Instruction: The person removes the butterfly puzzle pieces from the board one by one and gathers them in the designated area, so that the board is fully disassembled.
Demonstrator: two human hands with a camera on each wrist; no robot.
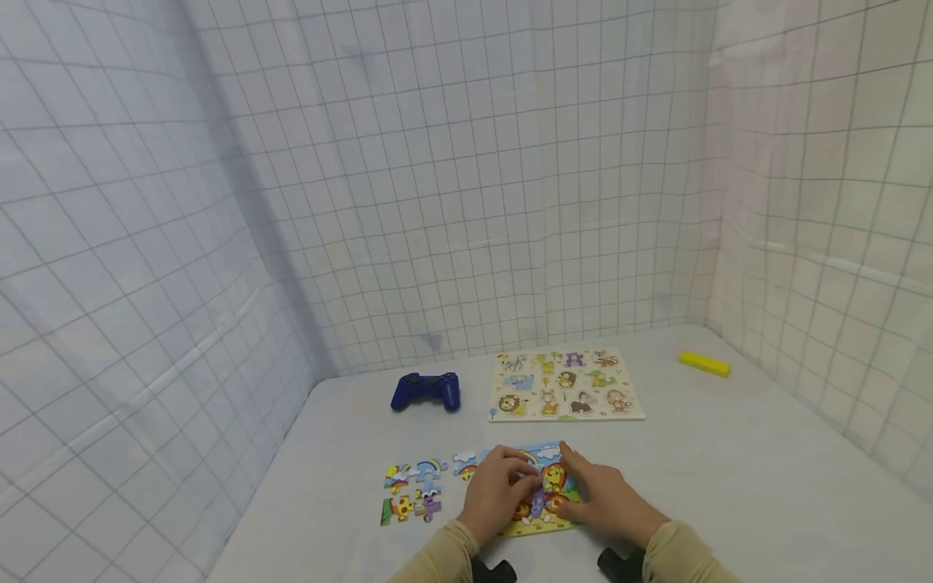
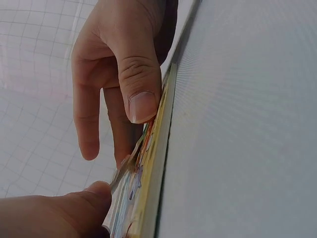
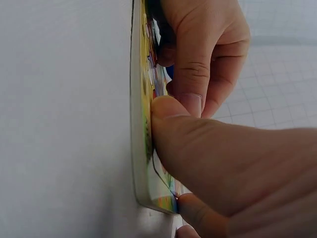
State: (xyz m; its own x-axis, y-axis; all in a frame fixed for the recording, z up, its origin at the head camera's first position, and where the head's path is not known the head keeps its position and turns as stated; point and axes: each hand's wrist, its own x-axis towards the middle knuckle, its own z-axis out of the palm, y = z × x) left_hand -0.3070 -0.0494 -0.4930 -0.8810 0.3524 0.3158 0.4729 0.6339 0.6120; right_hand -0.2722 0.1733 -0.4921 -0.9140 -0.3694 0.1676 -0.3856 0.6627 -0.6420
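A colourful jigsaw board [image 1: 535,528] with cartoon animals lies flat near the table's front, partly hidden under both hands. Over its left part, my left hand [image 1: 497,492] pinches a thin puzzle piece [image 2: 125,169], which stands tilted up from the board in the left wrist view. My right hand [image 1: 614,500] spreads across the board's right side, its thumb [image 3: 171,119] pressing on the picture and its fingers reaching to the far edge. Left of the board lie several loose puzzle pieces [image 1: 428,504], and one more piece [image 1: 464,465] sits by its upper left corner.
Behind the hands lies a pale animal puzzle board [image 1: 565,389]. A blue game controller [image 1: 427,390] is to its left, a yellow stick-like block [image 1: 704,363] to its right. White gridded curtains [image 1: 452,178] enclose the table on the back and sides.
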